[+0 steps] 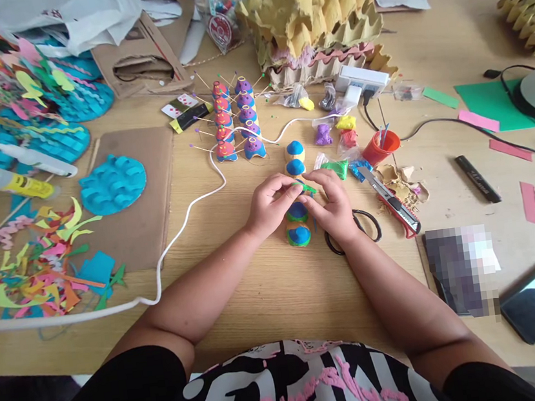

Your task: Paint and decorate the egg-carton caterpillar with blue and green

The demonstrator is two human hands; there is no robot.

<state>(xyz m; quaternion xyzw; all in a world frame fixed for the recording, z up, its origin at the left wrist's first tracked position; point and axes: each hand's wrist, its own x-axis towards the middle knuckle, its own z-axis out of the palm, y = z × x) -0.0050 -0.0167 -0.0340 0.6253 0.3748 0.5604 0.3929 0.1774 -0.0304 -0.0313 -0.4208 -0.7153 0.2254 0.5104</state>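
Bare tabletop [254, 296] is lying open between my forearms, running down to its near edge by my shirt. I'm bending both wrists inward midway along the blue-topped carton row [297, 211]; my left hand [272, 206] is pinching a green clay piece [309, 189] there, while my right hand [332, 204] is curling around it, clamped or not I cannot tell. A utility knife [393, 203] and red cup [378, 151] are crowding my right; a white cord [67, 318] is snaking past my left.

Right hand [332, 205] is flanked by black looped handles [378, 226] and a box cutter [392, 203]. Left-side reach is crossed by white cable [91, 314]. Near-side access is afforded across bare wooden tabletop [280, 303] between the forearms [199, 277].
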